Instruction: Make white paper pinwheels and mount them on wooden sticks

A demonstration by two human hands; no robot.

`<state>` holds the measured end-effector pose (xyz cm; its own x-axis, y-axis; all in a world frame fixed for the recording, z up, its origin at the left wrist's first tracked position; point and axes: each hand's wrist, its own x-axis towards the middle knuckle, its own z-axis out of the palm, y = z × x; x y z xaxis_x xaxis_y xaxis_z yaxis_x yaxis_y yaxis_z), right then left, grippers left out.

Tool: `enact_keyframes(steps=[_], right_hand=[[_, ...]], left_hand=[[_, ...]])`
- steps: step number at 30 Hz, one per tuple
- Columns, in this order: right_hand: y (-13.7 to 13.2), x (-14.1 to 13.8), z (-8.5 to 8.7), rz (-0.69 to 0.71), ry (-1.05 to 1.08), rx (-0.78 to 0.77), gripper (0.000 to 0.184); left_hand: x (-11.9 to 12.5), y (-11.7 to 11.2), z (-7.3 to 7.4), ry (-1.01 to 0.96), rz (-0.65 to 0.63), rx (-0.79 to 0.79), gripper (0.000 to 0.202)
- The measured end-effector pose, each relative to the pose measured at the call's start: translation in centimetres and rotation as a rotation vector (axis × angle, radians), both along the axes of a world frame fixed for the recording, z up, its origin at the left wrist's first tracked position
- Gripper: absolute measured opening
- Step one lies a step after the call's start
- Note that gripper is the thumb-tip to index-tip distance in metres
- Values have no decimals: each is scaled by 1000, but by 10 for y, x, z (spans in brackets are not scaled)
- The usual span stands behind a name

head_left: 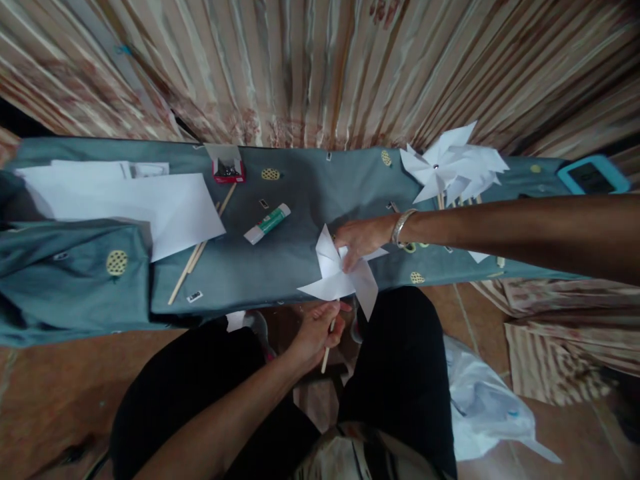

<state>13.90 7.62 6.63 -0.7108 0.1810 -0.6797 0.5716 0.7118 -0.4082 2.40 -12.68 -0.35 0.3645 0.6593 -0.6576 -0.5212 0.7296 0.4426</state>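
Landmark: white paper pinwheel (334, 285), at the near edge of the cloth-covered counter (350, 183), partly past that edge.
Left grip: left hand (319, 333) below the pinwheel, fingers closed around its wooden stick (326, 359).
Right grip: right hand (367, 239) on the pinwheel's upper right side, fingers bent onto its centre; whether they pinch the paper cannot be told. Silver bracelet (401, 227) at the wrist.
Writing, glue stick (267, 223): green and white label, lettering too small to read; lies left of and beyond the pinwheel.
Writing, red box (230, 178): markings illegible; stands farther left and beyond, lid raised, small dark pieces inside.
Writing, cloth: small black-and-white printed tags, unreadable, among yellow pineapple prints.
Paper sheets (170, 200): well left of the pinwheel, overlapping loose wooden sticks (195, 257).
Other pinwheels (453, 167): grouped right of and beyond it.
Blue-framed device (593, 175): far right of it; display unreadable.
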Motion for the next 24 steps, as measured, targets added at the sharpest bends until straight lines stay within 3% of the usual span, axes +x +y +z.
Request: enact_keyframes(steps=[8, 16, 24], right_hand=[[-2, 0, 3, 5, -26, 0, 29], [-6, -1, 4, -30, -80, 75, 35], [-5, 3, -5, -53, -104, 70, 37]], left_hand=[[-3, 2, 4, -33, -18, -16, 42], [3, 1, -3, -35, 13, -20, 47], [6, -1, -7, -33, 10, -10, 44]])
